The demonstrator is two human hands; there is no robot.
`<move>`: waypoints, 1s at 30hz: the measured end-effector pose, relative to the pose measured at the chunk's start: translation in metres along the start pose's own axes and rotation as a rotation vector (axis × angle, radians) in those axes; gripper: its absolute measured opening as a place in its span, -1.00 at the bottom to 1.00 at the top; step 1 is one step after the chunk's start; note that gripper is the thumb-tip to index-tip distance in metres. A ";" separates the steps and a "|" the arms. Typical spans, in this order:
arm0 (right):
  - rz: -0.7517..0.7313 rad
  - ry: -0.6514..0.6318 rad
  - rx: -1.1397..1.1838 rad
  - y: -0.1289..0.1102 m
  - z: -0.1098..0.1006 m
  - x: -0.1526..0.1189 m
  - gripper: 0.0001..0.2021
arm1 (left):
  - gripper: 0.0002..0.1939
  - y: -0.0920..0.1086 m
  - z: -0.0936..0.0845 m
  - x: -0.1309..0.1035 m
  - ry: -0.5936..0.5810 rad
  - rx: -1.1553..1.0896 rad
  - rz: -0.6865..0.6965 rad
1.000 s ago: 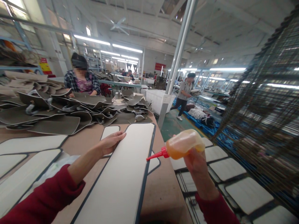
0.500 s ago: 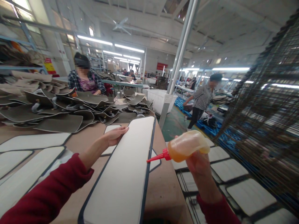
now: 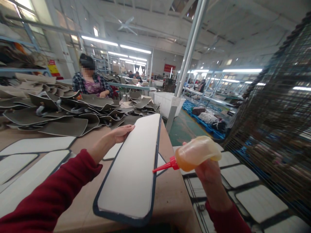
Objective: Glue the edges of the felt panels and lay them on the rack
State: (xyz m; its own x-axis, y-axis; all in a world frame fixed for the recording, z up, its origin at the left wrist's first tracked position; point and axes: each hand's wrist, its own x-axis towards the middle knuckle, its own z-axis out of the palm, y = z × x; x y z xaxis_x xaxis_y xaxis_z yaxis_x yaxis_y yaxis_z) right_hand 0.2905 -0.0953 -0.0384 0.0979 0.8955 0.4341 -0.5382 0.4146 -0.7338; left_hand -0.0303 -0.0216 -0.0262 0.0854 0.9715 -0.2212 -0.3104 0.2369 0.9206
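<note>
My left hand pinches the far left edge of a long white panel with rounded corners and a dark blue border. The panel is held tilted above the table. In my right hand is a squeeze bottle of amber liquid, probably glue, with its red nozzle pointing left. The nozzle's tip meets the panel's right edge, where white face and dark border join. My right fingers wrap round the bottle and are partly hidden behind it.
Other white panels lie on the brown-covered table. Grey-brown cut pieces are heaped at its far side, with a seated person behind them. A metal post stands past the table's corner. More panels rest on a rack at right.
The panel's near end has risen into view and the panel has slid away from me along the nozzle tip. The person walking at right has left the view.
</note>
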 end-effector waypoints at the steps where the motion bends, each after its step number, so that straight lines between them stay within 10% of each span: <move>1: 0.006 0.009 -0.005 -0.001 0.000 -0.001 -0.51 | -0.90 0.001 0.000 0.000 0.000 0.000 -0.001; 30: 0.072 -0.030 0.015 -0.001 -0.008 -0.014 -0.38 | -0.85 0.010 -0.020 0.014 0.109 -0.100 0.011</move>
State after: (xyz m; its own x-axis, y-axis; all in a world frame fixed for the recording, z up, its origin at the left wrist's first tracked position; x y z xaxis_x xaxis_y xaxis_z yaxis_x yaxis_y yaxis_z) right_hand 0.2962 -0.1067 -0.0478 0.0334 0.9174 0.3966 -0.5553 0.3470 -0.7558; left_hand -0.0516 -0.0055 -0.0262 -0.0199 0.9682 -0.2495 -0.4036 0.2205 0.8880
